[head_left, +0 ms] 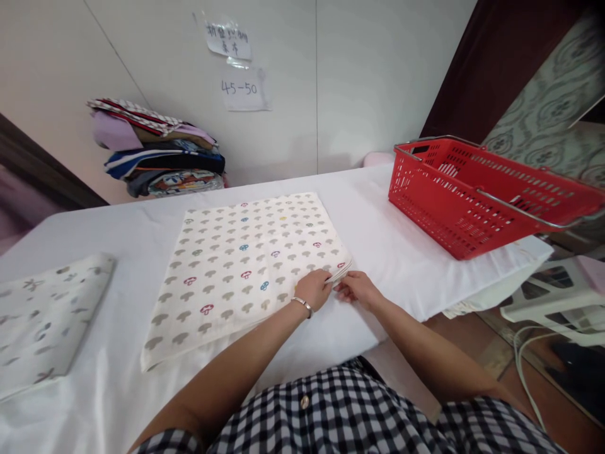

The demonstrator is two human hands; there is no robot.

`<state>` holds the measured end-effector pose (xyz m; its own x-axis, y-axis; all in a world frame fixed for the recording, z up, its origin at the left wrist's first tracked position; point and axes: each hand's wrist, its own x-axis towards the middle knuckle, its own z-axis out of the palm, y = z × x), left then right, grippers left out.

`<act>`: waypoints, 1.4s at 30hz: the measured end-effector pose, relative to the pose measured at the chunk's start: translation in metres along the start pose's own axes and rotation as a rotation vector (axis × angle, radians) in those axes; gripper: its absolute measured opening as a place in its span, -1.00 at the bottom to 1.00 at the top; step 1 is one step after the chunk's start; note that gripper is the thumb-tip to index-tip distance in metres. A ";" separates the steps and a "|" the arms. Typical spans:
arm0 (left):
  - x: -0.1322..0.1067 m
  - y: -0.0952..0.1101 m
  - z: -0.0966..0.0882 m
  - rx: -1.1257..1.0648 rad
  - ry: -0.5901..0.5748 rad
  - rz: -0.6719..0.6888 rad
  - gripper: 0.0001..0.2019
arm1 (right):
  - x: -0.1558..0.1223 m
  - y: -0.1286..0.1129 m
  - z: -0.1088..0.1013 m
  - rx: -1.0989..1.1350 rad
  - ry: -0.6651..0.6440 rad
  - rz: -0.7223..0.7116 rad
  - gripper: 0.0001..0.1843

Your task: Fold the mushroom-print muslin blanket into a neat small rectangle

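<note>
A white cloth [255,252] printed with mushrooms, mostly grey with some coloured ones, lies folded in layers on the white-covered table [373,217]. Both my hands are at its near right corner. My left hand [313,290], with a bracelet at the wrist, is closed on the layered edge there. Just to its right, my right hand [359,289] has its fingers curled in against the same corner, fingertips at the edge of the layers. The exact grip of the right fingertips is partly hidden.
A second folded cloth [51,318] with a leaf-like print lies at the left. Behind, a stack of folded fabrics [163,148] leans by the wall. A red basket [454,202] with metal handles stands at the right. Paper signs [246,89] hang on the wall.
</note>
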<state>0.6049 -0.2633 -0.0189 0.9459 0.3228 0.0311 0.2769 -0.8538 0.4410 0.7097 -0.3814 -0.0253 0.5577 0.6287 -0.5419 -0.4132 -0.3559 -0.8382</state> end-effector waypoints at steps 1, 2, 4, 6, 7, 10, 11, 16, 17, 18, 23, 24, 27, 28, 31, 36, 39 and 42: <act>-0.001 0.000 -0.003 0.025 0.023 0.008 -0.83 | -0.002 0.001 0.000 0.006 -0.002 -0.009 -0.98; -0.002 0.001 -0.006 0.058 0.050 0.020 -0.83 | -0.004 0.003 -0.001 0.019 -0.010 -0.024 -0.97; -0.004 0.002 -0.011 0.135 0.090 0.061 -0.82 | -0.009 0.007 -0.002 0.060 -0.034 -0.081 -0.94; -0.006 0.005 -0.013 0.198 0.085 0.109 -0.82 | -0.014 0.010 -0.003 0.095 -0.053 -0.152 -0.91; -0.006 0.006 -0.013 0.216 0.067 0.131 -0.82 | -0.015 0.010 -0.003 0.101 -0.056 -0.182 -0.90; -0.007 0.010 -0.009 0.206 0.018 0.149 -0.85 | -0.017 0.011 -0.002 0.077 -0.055 -0.222 -0.87; -0.007 0.010 -0.007 0.182 0.012 0.137 -0.86 | -0.016 0.011 -0.002 0.066 -0.057 -0.226 -0.87; -0.004 0.010 -0.001 -0.010 0.017 0.042 -0.83 | -0.011 0.015 -0.003 0.008 -0.052 -0.261 -0.85; -0.004 0.009 0.000 -0.038 0.017 0.031 -0.82 | -0.011 0.016 -0.002 -0.008 -0.045 -0.269 -0.86; -0.003 0.009 0.001 -0.057 0.016 0.020 -0.81 | -0.010 0.017 -0.002 -0.024 -0.038 -0.275 -0.87; -0.001 0.010 0.002 -0.063 0.022 -0.018 -0.82 | -0.010 0.017 0.000 -0.096 0.016 -0.298 -0.90; -0.001 0.010 0.002 -0.048 0.022 -0.011 -0.82 | -0.011 0.017 0.001 -0.108 0.027 -0.307 -0.91; -0.002 0.011 0.002 0.014 0.016 0.022 -0.81 | -0.010 0.018 0.001 -0.143 0.045 -0.336 -0.89; -0.002 0.011 0.002 0.028 0.013 0.034 -0.80 | -0.010 0.019 0.001 -0.152 0.046 -0.343 -0.87; -0.001 0.010 0.003 0.028 0.007 0.051 -0.80 | -0.009 0.020 0.001 -0.169 0.051 -0.344 -0.83; 0.002 0.008 0.006 -0.008 -0.006 0.045 -0.80 | -0.006 0.018 0.002 -0.185 0.057 -0.312 -0.85; 0.002 0.007 0.002 -0.002 -0.030 0.042 -0.80 | -0.004 0.018 0.002 -0.192 0.055 -0.282 -0.90; 0.003 0.008 -0.008 0.067 0.001 0.026 -0.80 | -0.002 0.019 0.000 -0.177 0.053 -0.270 -0.93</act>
<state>0.6086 -0.2665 -0.0082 0.9529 0.3003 0.0428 0.2627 -0.8874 0.3789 0.7004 -0.3891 -0.0407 0.6690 0.6812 -0.2974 -0.1167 -0.2989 -0.9471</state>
